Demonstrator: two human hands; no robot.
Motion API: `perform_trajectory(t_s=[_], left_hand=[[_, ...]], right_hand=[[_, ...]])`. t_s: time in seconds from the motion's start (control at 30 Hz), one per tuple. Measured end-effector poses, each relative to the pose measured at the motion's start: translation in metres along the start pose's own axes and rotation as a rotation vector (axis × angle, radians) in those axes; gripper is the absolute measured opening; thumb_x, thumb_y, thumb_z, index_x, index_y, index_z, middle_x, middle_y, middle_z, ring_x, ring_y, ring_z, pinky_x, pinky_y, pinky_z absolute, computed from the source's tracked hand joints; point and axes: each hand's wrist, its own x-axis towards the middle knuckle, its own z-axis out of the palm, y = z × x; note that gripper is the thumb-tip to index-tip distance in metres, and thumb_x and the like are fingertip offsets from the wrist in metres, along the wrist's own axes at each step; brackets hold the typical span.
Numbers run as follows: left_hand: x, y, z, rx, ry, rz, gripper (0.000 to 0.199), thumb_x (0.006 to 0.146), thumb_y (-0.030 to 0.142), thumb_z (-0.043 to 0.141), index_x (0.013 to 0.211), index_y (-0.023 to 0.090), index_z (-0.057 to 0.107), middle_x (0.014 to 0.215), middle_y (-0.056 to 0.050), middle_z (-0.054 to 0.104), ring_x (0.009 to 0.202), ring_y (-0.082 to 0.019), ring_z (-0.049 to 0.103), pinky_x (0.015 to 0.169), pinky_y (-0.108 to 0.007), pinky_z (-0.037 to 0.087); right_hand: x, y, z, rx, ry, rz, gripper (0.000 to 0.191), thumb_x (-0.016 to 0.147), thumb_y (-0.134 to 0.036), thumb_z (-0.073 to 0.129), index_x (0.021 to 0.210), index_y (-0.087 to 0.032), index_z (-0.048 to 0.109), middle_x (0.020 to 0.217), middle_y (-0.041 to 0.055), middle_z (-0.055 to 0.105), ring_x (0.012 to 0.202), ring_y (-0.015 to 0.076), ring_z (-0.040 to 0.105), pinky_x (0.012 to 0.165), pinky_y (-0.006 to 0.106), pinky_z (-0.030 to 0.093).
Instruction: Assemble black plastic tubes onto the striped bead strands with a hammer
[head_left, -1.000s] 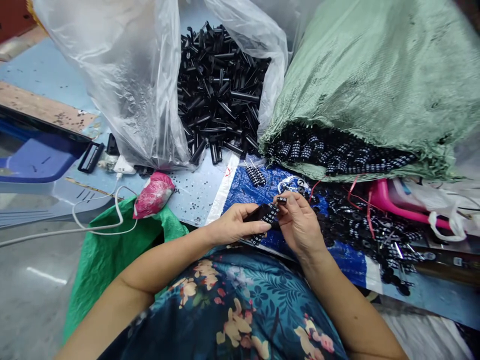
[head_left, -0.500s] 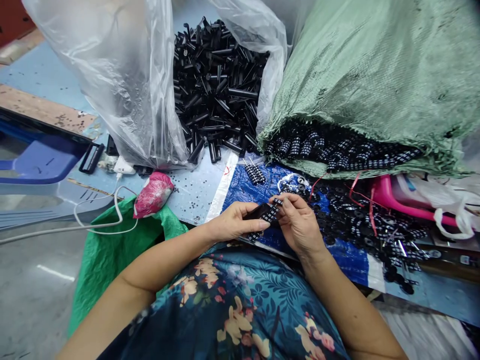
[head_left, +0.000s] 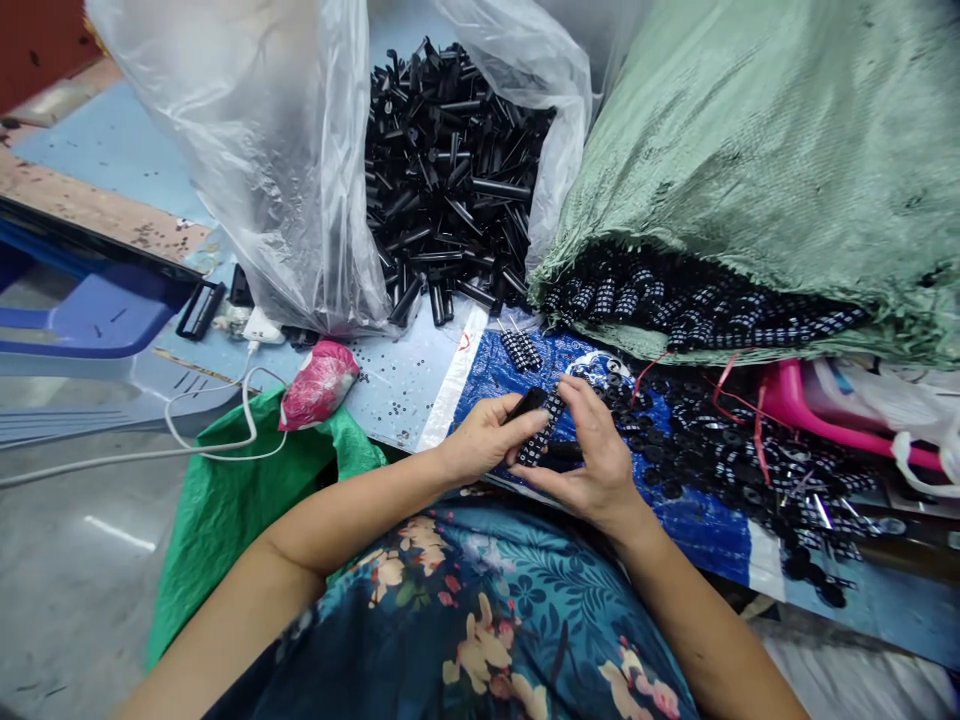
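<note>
Both hands meet over the near edge of the table, close to my body. My left hand (head_left: 484, 440) is closed around a smooth black plastic piece (head_left: 531, 400), whose end sticks out past the thumb. Against it stands a slim black roller (head_left: 538, 440) patterned with small white-marked squares. My right hand (head_left: 596, 455) grips this roller between thumb and fingers, near its two ends. The left fingertips also touch the roller. A pair of similar patterned rollers (head_left: 520, 348) with metal pins lies on the blue plastic sheet (head_left: 484, 375) just beyond.
A clear plastic bag (head_left: 315, 200) holds a heap of black plastic pieces (head_left: 457, 190). A green woven sack (head_left: 750, 160) spills patterned rollers. Black discs and metal pins (head_left: 697, 430) lie at right, near a pink basket (head_left: 795, 405). A pink wrapped bundle (head_left: 319, 385) and white cable (head_left: 251, 420) are at left.
My right hand has turned and now spans the patterned roller, which stands more upright beside the black piece. The scene has shifted slightly rightward in view.
</note>
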Motion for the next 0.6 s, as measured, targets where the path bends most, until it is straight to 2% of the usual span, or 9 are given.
perform_trajectory(t_s=[0.1,0.17,0.27,0.33,0.43,0.6], left_hand=[[0.002,-0.004,0.005,-0.071,0.175,0.058,0.052,0.091,0.067,0.052,0.091,0.016,0.06,0.061,0.004,0.054,0.045,-0.007,0.041,0.047,-0.022,0.03],[0.003,-0.005,0.008,-0.101,0.237,0.097,0.049,0.09,0.064,0.056,0.09,0.015,0.061,0.066,0.003,0.056,0.053,-0.007,0.044,0.052,-0.022,0.034],[0.003,-0.004,0.01,-0.163,0.234,0.127,0.043,0.082,0.056,0.073,0.086,0.014,0.065,0.074,0.002,0.059,0.068,-0.009,0.05,0.066,-0.022,0.041],[0.004,-0.002,0.009,-0.235,0.204,0.094,0.042,0.076,0.052,0.08,0.089,0.014,0.068,0.078,0.001,0.062,0.072,-0.01,0.054,0.07,-0.023,0.043],[0.004,0.0,0.003,-0.3,0.161,0.023,0.044,0.071,0.049,0.085,0.095,0.015,0.071,0.081,0.001,0.067,0.071,-0.01,0.057,0.07,-0.024,0.046],[0.006,-0.005,-0.009,-0.189,0.197,0.057,0.041,0.072,0.044,0.085,0.095,0.013,0.073,0.08,0.0,0.07,0.07,-0.009,0.06,0.071,-0.023,0.047]], right_hand=[[-0.002,0.0,0.004,-0.065,0.013,-0.076,0.107,0.076,-0.048,0.083,0.159,-0.013,0.026,0.15,0.0231,0.05,0.139,0.0357,0.051,0.11,0.053,0.052],[-0.002,-0.001,0.008,-0.111,0.025,-0.14,0.107,0.077,-0.049,0.082,0.159,-0.011,0.025,0.147,0.0244,0.052,0.137,0.0354,0.053,0.109,0.052,0.053],[-0.001,0.0,0.014,-0.183,0.088,-0.168,0.103,0.079,-0.049,0.08,0.159,-0.011,0.027,0.144,0.0243,0.056,0.134,0.0346,0.056,0.107,0.052,0.055],[0.001,0.0,0.016,-0.207,0.111,-0.155,0.101,0.08,-0.05,0.079,0.158,-0.013,0.029,0.144,0.0233,0.057,0.133,0.0344,0.057,0.106,0.052,0.055],[0.001,0.001,0.017,-0.205,0.089,-0.113,0.101,0.08,-0.051,0.079,0.159,-0.018,0.026,0.146,0.0207,0.055,0.133,0.0342,0.057,0.107,0.053,0.054],[-0.006,-0.001,0.021,-0.201,0.025,-0.026,0.102,0.082,-0.053,0.076,0.161,-0.022,0.02,0.151,0.0189,0.051,0.137,0.0355,0.054,0.109,0.055,0.05]])
